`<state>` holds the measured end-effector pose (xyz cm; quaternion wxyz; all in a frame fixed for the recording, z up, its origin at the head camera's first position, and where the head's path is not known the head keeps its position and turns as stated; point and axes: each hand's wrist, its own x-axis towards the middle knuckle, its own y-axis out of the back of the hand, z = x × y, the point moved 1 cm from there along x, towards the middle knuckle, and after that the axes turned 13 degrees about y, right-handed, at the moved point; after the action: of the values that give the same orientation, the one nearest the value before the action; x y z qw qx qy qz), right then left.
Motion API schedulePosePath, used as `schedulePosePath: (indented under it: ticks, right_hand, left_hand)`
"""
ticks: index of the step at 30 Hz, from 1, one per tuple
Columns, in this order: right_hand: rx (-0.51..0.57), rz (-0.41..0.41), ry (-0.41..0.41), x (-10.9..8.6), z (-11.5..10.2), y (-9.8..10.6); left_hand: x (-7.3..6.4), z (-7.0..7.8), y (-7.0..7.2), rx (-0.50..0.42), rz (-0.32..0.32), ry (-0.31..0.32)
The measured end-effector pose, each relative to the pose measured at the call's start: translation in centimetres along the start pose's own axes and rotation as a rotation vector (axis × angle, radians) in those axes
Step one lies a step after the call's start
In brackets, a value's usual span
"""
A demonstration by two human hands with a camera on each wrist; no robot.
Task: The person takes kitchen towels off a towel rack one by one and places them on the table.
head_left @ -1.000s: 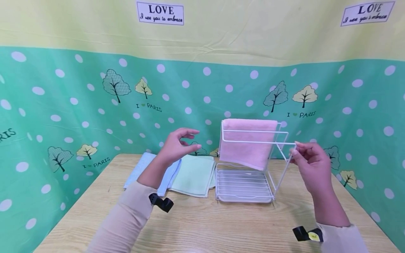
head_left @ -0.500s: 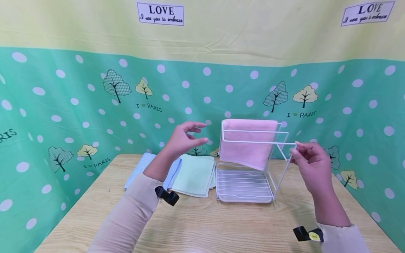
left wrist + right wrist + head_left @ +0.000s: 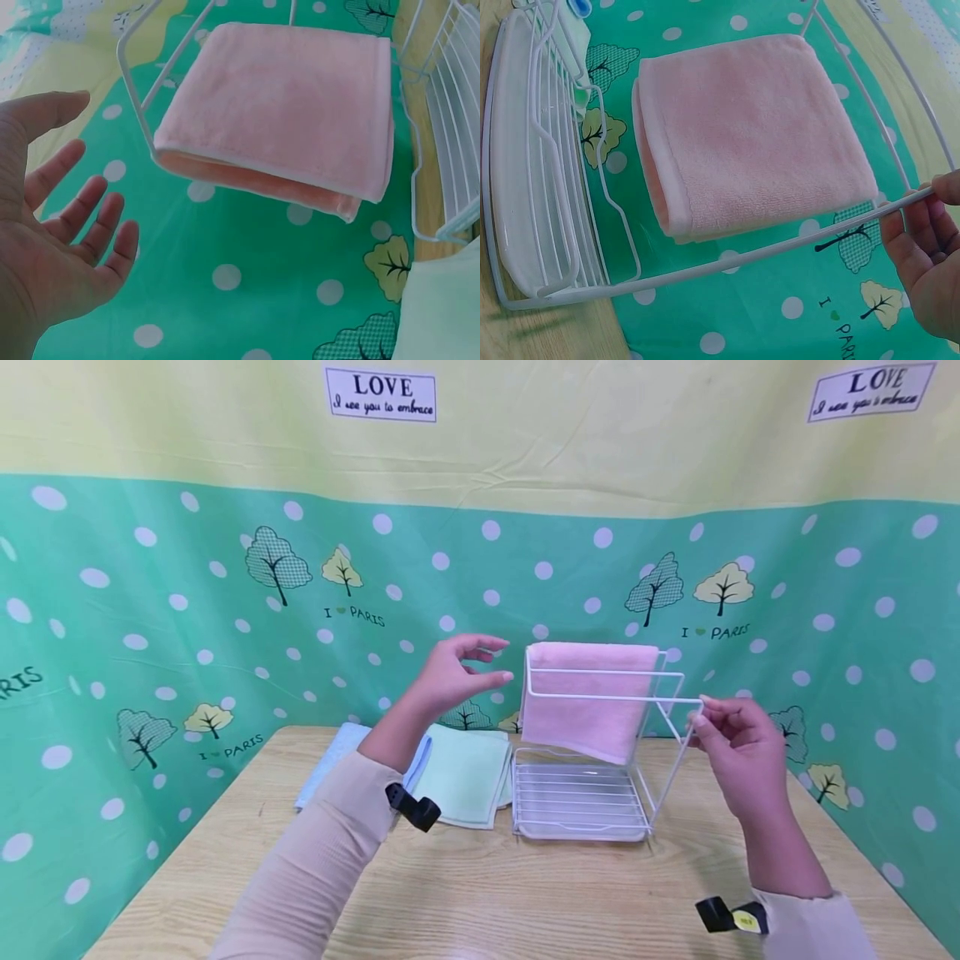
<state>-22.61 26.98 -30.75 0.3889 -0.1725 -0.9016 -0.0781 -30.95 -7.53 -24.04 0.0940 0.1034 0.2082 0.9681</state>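
A pink towel hangs folded over the back top bar of a white wire rack. With thumb and fingers, my right hand pinches the rack's front upper right corner. My left hand hovers in the air left of the rack, holding nothing. Its fingers are spread and loosely bent, apart from the towel, as the left wrist view also shows. Both hanging layers of the pink towel show in the right wrist view.
Left of the rack, a folded light green towel lies on the wooden table. A folded blue towel lies beside it, partly hidden by my left arm. A tray sits under the rack's bottom wires. A patterned curtain hangs behind.
My left hand has moved right and upward, closer to the rack's left side. My right hand, the rack and the pink towel have stayed in place.
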Motion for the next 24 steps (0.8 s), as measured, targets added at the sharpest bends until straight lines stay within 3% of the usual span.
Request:
schedulePosePath:
  ticks: [9,24]
  right_hand:
    - [-0.019,-0.014,0.001,0.1,0.1,0.2]
    - [-0.014,-0.014,-0.019,0.1,0.0,0.1]
  left_hand:
    - [1.4,1.6,-1.1,0.009,-0.024,0.022]
    - [3.8,3.7,-2.6,0.1,-0.044,-0.028]
